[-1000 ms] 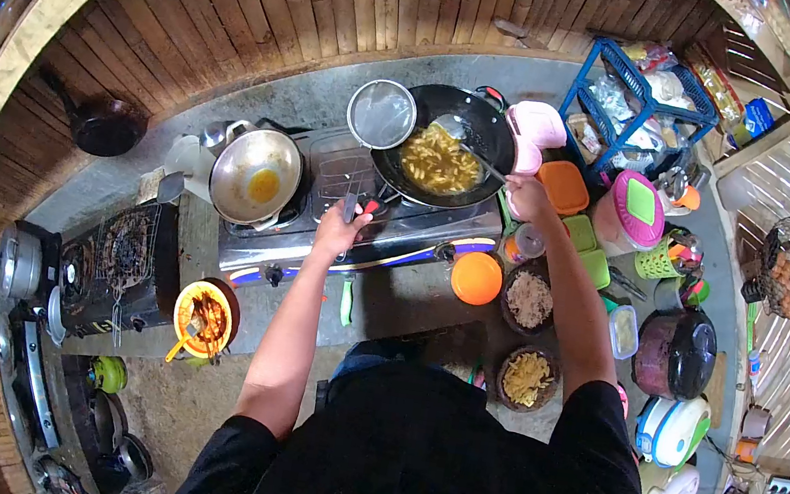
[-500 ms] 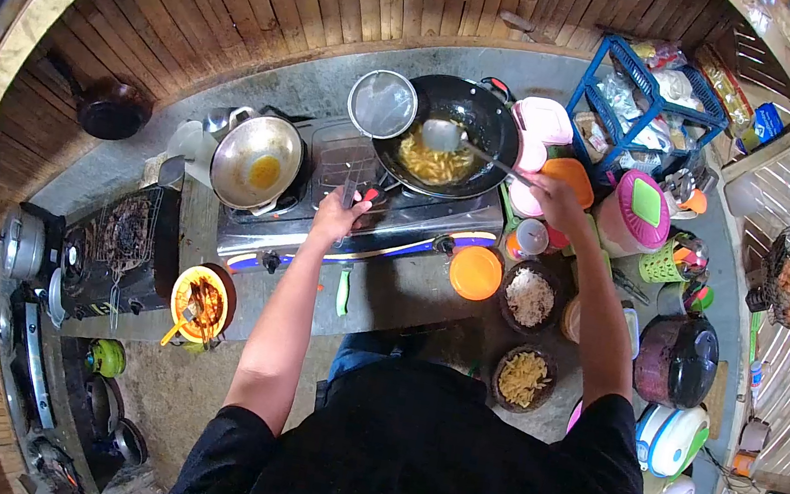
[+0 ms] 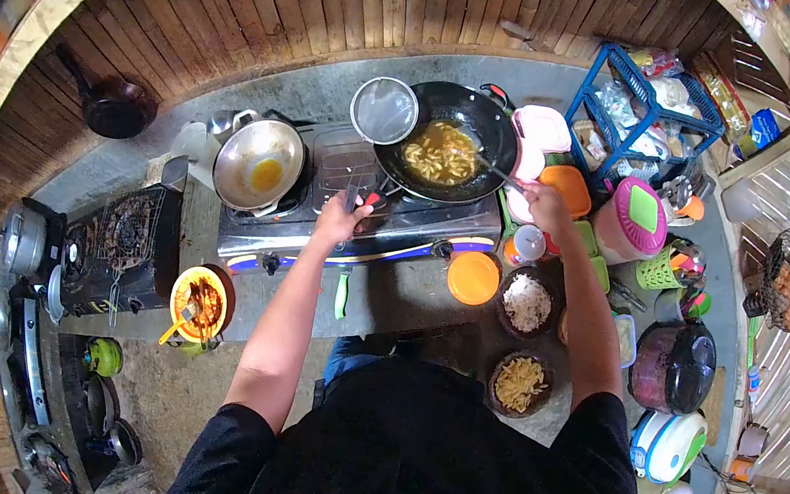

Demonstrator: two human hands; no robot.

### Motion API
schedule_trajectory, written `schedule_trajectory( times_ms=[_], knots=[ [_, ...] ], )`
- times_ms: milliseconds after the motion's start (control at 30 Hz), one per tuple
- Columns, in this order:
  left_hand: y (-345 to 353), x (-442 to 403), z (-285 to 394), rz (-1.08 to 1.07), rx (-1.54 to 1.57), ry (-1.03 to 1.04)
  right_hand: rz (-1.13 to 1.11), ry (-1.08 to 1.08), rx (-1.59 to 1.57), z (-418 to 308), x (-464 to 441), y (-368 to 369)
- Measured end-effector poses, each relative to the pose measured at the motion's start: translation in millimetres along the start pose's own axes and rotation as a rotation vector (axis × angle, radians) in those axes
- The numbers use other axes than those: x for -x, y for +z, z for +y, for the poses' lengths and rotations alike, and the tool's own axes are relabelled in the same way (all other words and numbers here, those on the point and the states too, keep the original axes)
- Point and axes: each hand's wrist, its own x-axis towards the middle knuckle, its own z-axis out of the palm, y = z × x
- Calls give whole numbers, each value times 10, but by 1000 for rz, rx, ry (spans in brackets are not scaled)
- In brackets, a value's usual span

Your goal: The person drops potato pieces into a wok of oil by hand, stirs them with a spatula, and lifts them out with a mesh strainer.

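Observation:
My left hand is closed on the handle of a round mesh strainer, whose basket hangs over the left edge of the black wok. In the wok, pale pieces lie in brownish oil. My right hand grips the handle of a metal spatula; its blade is down in the wok and hard to make out. The wok stands on the right side of the gas stove. On the stove's left side sits a lighter pan with a little yellow oil.
An orange lid, a bowl of white shreds and a bowl of yellow pieces lie on the right. A green-handled knife and an orange bowl of red sauce are left. A blue rack stands back right.
The spatula blade was raised above the oil half a second ago and is now down in it. My right hand stays near the wok's right edge; my left hand has barely moved.

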Motion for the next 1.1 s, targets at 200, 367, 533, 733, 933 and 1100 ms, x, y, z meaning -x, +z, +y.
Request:
schedule_trajectory(
  times_ms=[200,367,533,733,933,1100],
  knots=[
    [4,-38,-34,1,-1,-31,-337,350,-472,-435,181,-105],
    [3,-39,-45,0,2,-42,-285,91,-384,-346,211,-20],
    [10,-58,-82,-4,24,2,-16,-81,-79,-353,142,-244],
    [3,10,21,3,30,-42,166,25,201,-57,-112,-156],
    [18,-32,-47,0,31,-14,49,67,65,39,-302,209],
    [-23,13,52,-1,-1,-25,-82,144,-339,-170,-242,230]
  ],
)
